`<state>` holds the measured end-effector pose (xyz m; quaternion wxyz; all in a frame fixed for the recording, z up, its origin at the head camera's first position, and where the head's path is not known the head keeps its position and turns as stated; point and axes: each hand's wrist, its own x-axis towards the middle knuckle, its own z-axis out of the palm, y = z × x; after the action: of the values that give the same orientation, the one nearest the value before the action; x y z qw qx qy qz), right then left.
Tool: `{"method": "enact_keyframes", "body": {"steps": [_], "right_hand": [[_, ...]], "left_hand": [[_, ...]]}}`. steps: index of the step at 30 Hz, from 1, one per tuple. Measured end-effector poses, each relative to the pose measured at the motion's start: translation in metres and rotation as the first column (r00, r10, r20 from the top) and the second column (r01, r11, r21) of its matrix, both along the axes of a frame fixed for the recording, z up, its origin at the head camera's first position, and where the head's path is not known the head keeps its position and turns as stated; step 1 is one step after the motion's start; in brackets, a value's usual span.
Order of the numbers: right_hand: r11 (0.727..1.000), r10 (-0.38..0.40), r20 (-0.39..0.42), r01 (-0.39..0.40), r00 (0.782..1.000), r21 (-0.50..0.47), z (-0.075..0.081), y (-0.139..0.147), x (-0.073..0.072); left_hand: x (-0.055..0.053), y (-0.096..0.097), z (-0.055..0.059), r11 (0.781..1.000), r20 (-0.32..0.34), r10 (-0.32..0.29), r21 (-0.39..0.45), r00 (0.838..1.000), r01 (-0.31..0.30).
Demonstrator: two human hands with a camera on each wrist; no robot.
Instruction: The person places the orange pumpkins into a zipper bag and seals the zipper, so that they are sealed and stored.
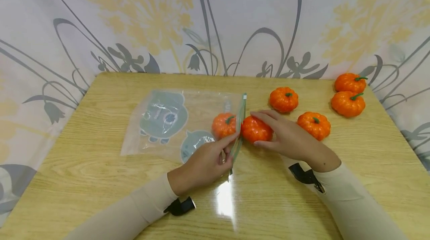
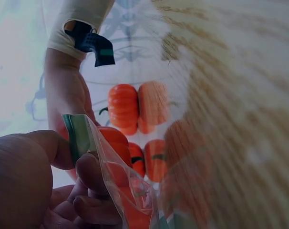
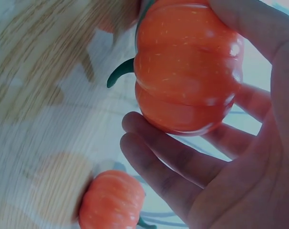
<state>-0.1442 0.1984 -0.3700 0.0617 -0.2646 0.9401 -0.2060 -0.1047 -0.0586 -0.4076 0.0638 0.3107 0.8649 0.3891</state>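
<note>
A clear zip bag (image 1: 205,102) with blue-green cartoon prints lies flat, its green zip edge (image 2: 80,133) toward the right. Inside, near the mouth, sits one small orange toy pumpkin (image 1: 223,125). My left hand (image 1: 205,159) pinches the zip edge between thumb and fingers. Right at the bag's mouth, my right hand (image 1: 289,135) grips another toy pumpkin (image 1: 256,130), fingers and thumb around its sides. In the right wrist view that gripped pumpkin (image 3: 187,71) lies with its green stem pointing away from the palm.
On the wooden table (image 1: 100,187), one pumpkin (image 1: 283,99) sits beyond my right hand and another (image 1: 314,125) beside its wrist. Two more, a front one (image 1: 348,103) and a back one (image 1: 350,83), stand close together at the far right. Patterned cloth (image 1: 215,23) hangs behind.
</note>
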Motion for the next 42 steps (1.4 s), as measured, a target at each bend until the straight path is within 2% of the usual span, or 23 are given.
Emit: {"method": "enact_keyframes", "body": {"steps": [8,15,25,33,38,42], "right_hand": [[0.999,-0.018,-0.004,0.018,1.000,-0.030,-0.004,0.001,0.003],[0.998,-0.030,0.000,0.030,1.000,-0.061,-0.003,-0.001,-0.001],[0.994,-0.034,0.032,0.038,0.999,-0.106,-0.005,-0.004,-0.001],[0.974,-0.058,0.111,0.081,0.992,-0.213,-0.009,-0.009,-0.001],[0.960,-0.086,0.100,0.109,0.991,-0.259,-0.009,-0.014,-0.003],[0.948,-0.095,0.103,0.121,0.990,-0.293,-0.012,-0.016,-0.003]], "left_hand": [[0.002,0.002,0.000,1.000,-0.005,-0.018,0.009,1.000,0.018],[0.003,0.001,0.002,0.998,-0.008,-0.042,0.042,0.999,0.042],[0.003,0.000,0.003,0.995,-0.011,-0.069,0.068,0.998,0.069],[0.004,0.000,0.003,0.995,-0.010,-0.081,0.066,0.997,0.081],[0.003,0.001,0.004,0.994,-0.028,-0.081,0.073,0.996,0.083],[0.002,0.000,0.003,0.993,-0.003,-0.095,0.074,0.995,0.095]]}}
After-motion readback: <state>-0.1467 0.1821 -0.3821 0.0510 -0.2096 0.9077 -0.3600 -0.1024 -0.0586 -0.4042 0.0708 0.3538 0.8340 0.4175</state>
